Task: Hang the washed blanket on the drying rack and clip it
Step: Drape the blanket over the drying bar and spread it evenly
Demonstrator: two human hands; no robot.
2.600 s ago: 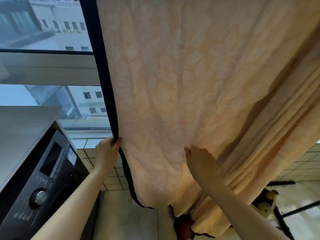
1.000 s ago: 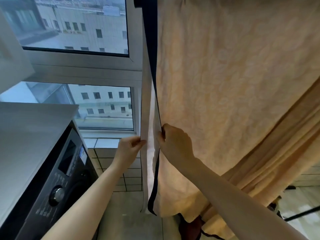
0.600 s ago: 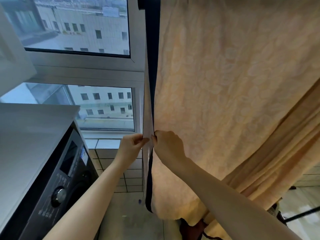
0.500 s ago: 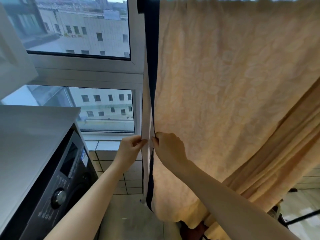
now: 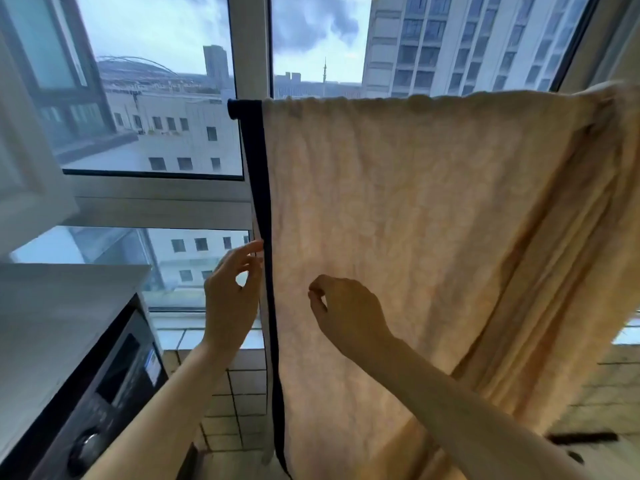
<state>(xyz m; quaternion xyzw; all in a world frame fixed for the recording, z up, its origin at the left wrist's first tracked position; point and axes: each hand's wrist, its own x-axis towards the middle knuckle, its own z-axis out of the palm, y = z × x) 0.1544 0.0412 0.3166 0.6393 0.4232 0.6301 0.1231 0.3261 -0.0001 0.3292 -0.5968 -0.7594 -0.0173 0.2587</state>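
1. The blanket (image 5: 415, 237) is hung over the rack bar (image 5: 232, 109) in front of the window (image 5: 156, 98). Its peach face hangs flat on the left, and on the right it gathers into thick folds (image 5: 561, 278).
2. It looks soft and limp. As it is washed, it is probably heavy with damp, so it should sag and drag rather than slide freely on the bar.
3. The dark trim (image 5: 259, 188) down the left edge looks like the firmest place to take hold, since a pinch there moves the whole edge without stretching the pile.
4. The left hand (image 5: 230, 303) is loosely spread, with its fingertips (image 5: 257, 244) touching that trim and no clear grip on it.
5. The right hand (image 5: 348, 308) is curled in front of the blanket's face, with thumb and forefinger nearly closed. Whether it nips any cloth cannot be told.
6. The bar's end cap pokes out just past the trim, so there is little room left to shift the blanket leftward.
7. The bunched right side seems to need spreading before clipping, and no clips are in view.
8. A washing machine (image 5: 104, 393) stands near on the left below a white worktop (image 5: 52, 306). The tiled wall (image 5: 239, 393) lies behind, and the room for the arms is in front of the blanket.
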